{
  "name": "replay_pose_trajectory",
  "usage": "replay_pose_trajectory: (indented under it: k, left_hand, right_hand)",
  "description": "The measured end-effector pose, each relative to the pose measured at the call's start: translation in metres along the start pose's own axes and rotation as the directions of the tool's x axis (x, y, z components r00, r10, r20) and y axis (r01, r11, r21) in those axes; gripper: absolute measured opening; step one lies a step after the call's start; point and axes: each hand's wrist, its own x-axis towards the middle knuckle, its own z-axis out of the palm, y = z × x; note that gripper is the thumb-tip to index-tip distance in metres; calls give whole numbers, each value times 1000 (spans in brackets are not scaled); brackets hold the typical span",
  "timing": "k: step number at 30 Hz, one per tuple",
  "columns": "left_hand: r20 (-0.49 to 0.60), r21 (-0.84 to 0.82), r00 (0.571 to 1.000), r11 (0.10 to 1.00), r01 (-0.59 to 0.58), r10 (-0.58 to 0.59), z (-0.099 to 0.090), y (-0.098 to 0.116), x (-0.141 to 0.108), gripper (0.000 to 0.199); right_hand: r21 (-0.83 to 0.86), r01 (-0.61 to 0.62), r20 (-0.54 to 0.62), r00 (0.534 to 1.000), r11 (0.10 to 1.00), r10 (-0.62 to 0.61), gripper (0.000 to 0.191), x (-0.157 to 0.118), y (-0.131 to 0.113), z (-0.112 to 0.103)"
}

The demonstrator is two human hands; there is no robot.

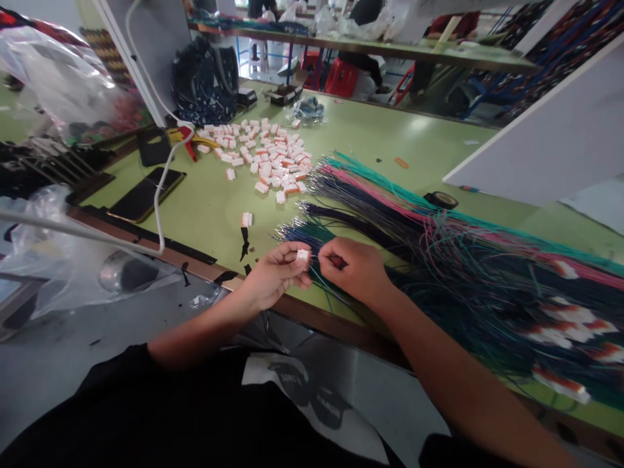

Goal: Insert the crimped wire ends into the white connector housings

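Near the table's front edge, my left hand (279,275) pinches a small white and orange connector housing (303,257) between thumb and fingers. Just to its right, my right hand (355,268) is closed in a pinch at the connector's side. A thin wire (314,258) shows between the right fingertips and the housing; whether its end is inside cannot be seen. Behind both hands lie bundles of dark blue and green wires (312,229) with bare metal terminals. Farther back, a loose heap of the same white and orange connectors (277,156) covers part of the green table (214,221).
Pink and teal wires (370,182) run to the right, where wired connectors (570,322) lie on the bundle. A black tape roll (441,199) sits beyond them. At left are a phone (146,194), a red and yellow tool (190,140) and a bent white rod (158,221).
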Motion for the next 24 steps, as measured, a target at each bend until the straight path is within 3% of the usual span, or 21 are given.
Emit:
replay_pose_trajectory:
  k: [10,16,24]
  left_hand:
    - [-75,-31,992,995,96,-98,2,5,-1,13]
    - [-66,-50,989,991,128,-131,3,8,0,11]
    - [-67,-3,995,997,71,-71,3,6,-1,11]
  right_hand:
    - [7,31,24,999,1000,-31,13,1,0,-3]
    - [-24,17,112,994,1000,-15,12,3,0,-7]
    - [-102,55,122,992,993,-42,16,2,-3,-7]
